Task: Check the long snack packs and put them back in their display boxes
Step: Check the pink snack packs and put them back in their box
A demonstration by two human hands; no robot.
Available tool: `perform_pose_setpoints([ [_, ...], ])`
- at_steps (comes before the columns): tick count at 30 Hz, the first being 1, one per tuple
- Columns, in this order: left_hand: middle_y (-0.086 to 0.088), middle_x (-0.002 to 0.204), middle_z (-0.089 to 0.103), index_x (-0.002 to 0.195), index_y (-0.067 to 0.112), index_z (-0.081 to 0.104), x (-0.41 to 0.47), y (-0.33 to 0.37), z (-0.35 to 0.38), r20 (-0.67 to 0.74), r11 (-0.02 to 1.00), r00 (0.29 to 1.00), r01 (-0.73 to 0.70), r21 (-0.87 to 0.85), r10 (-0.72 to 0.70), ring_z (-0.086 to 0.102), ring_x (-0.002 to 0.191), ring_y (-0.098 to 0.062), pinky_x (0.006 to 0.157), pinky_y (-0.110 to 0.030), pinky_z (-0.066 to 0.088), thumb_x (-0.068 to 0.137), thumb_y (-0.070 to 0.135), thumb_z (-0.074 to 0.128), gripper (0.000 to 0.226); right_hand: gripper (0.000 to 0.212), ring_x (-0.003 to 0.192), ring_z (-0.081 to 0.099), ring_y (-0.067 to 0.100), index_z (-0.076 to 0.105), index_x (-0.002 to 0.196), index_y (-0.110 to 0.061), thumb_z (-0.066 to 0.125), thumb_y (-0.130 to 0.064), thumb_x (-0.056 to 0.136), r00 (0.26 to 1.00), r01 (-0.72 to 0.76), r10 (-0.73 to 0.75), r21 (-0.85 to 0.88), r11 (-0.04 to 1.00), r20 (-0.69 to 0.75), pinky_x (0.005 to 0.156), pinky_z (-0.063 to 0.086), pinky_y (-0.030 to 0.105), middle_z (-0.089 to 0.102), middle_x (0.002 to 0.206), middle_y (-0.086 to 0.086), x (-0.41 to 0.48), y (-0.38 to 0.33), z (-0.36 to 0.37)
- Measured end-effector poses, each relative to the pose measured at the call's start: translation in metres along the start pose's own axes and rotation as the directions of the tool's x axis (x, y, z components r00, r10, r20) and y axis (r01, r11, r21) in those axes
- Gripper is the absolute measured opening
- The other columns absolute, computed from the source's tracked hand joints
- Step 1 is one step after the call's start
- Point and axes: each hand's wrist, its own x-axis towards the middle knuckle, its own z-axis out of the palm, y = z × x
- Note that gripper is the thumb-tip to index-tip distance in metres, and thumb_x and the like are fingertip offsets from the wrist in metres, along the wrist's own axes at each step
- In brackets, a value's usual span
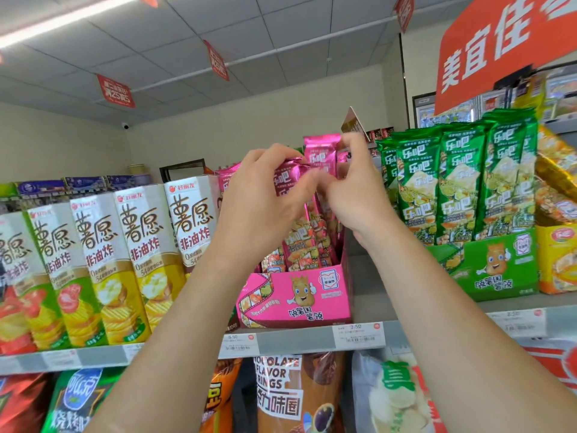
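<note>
Long pink snack packs stand upright in a pink display box on the top shelf. My left hand grips the top of a pink pack at the front of the row. My right hand pinches the tops of the packs behind it, its fingers partly hiding them. One taller pink pack sticks up above the others between my hands. To the right, long green packs fill a green display box.
Tall white chip boxes stand close to the left of the pink box. A yellow display box sits at far right. The shelf edge carries price tags, with bagged snacks below. A red sign hangs overhead at right.
</note>
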Motion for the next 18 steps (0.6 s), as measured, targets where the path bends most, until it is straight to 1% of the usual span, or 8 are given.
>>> perform_pose_setpoints([
  [2, 0.011, 0.089, 0.054, 0.107, 0.021, 0.065, 0.0, -0.002, -0.001, 0.002, 1.0, 1.0, 0.008, -0.026, -0.008, 0.06, 0.095, -0.021, 0.081, -0.033, 0.049, 0.099, 0.036, 0.052, 0.022, 0.036, 0.082, 0.067, 0.012, 0.048, 0.118, -0.029, 0.061, -0.009, 0.092, 0.994, 0.093, -0.091, 0.026, 0.995, -0.064, 0.075, 0.058, 0.041, 0.066, 0.093, -0.005, 0.005, -0.013, -0.005],
  [4, 0.01, 0.09, 0.055, 0.11, 0.02, 0.065, 0.0, -0.004, -0.002, -0.001, 1.0, 1.0, -0.005, 0.014, 0.005, 0.055, 0.099, -0.017, 0.078, -0.026, 0.038, 0.102, 0.033, 0.046, 0.024, 0.042, 0.083, 0.064, 0.0, 0.047, 0.127, -0.026, 0.058, -0.005, 0.093, 0.966, 0.221, -0.21, 0.058, 0.973, -0.154, 0.074, 0.057, 0.029, 0.063, 0.094, -0.012, 0.007, -0.029, -0.009],
  [6, 0.006, 0.095, 0.059, 0.113, 0.02, 0.064, 0.0, -0.006, -0.003, -0.004, 0.999, 1.0, -0.004, 0.041, 0.004, 0.055, 0.1, -0.017, 0.078, -0.029, 0.039, 0.102, 0.033, 0.046, 0.025, 0.047, 0.093, 0.063, 0.001, 0.042, 0.137, -0.019, 0.054, -0.005, 0.094, 0.909, 0.362, -0.336, 0.066, 0.93, -0.245, 0.083, 0.056, 0.036, 0.061, 0.102, -0.014, 0.006, -0.04, -0.012],
  [8, 0.003, 0.098, 0.063, 0.113, 0.019, 0.063, 0.0, -0.006, -0.005, -0.014, 1.0, 1.0, 0.025, 0.002, -0.025, 0.058, 0.099, -0.019, 0.082, -0.037, 0.046, 0.1, 0.033, 0.05, 0.023, 0.051, 0.101, 0.064, 0.012, 0.036, 0.145, -0.006, 0.052, -0.006, 0.097, 0.832, 0.499, -0.451, 0.082, 0.863, -0.323, 0.09, 0.052, 0.045, 0.063, 0.114, -0.001, 0.001, -0.047, -0.016],
  [10, 0.005, 0.097, 0.065, 0.113, 0.02, 0.064, 0.001, -0.006, -0.009, -0.027, 0.999, 0.998, 0.052, -0.011, -0.053, 0.06, 0.095, -0.018, 0.083, -0.039, 0.048, 0.098, 0.034, 0.053, 0.023, 0.05, 0.107, 0.063, 0.021, 0.032, 0.144, 0.006, 0.051, -0.006, 0.099, 0.757, 0.599, -0.525, 0.092, 0.796, -0.389, 0.092, 0.051, 0.046, 0.06, 0.124, 0.013, -0.002, -0.051, -0.019],
  [13, 0.007, 0.088, 0.064, 0.108, 0.02, 0.068, 0.003, -0.005, -0.014, -0.027, 0.998, 0.998, 0.055, 0.042, -0.054, 0.063, 0.09, -0.021, 0.082, -0.037, 0.048, 0.098, 0.036, 0.053, 0.024, 0.048, 0.109, 0.061, 0.024, 0.029, 0.141, 0.014, 0.048, -0.001, 0.1, 0.69, 0.672, -0.574, 0.095, 0.735, -0.44, 0.09, 0.052, 0.039, 0.055, 0.128, 0.023, -0.009, -0.055, -0.025],
  [16, 0.005, 0.09, 0.063, 0.105, 0.017, 0.071, 0.005, -0.003, -0.015, -0.026, 0.995, 0.999, 0.026, 0.095, -0.024, 0.061, 0.093, -0.026, 0.089, -0.045, 0.046, 0.097, 0.034, 0.054, 0.025, 0.045, 0.108, 0.057, 0.004, 0.03, 0.14, 0.015, 0.045, -0.001, 0.1, 0.647, 0.705, -0.596, 0.075, 0.705, -0.475, 0.087, 0.049, 0.023, 0.053, 0.127, 0.018, -0.017, -0.059, -0.034],
  [18, 0.004, 0.09, 0.063, 0.105, 0.016, 0.071, 0.007, -0.003, -0.015, -0.024, 0.994, 0.999, 0.028, 0.105, -0.026, 0.06, 0.094, -0.025, 0.089, -0.044, 0.046, 0.097, 0.033, 0.055, 0.024, 0.045, 0.114, 0.056, 0.013, 0.028, 0.141, 0.013, 0.042, -0.002, 0.102, 0.661, 0.702, -0.597, 0.093, 0.706, -0.454, 0.093, 0.05, 0.032, 0.051, 0.129, 0.015, -0.025, -0.06, -0.041],
])
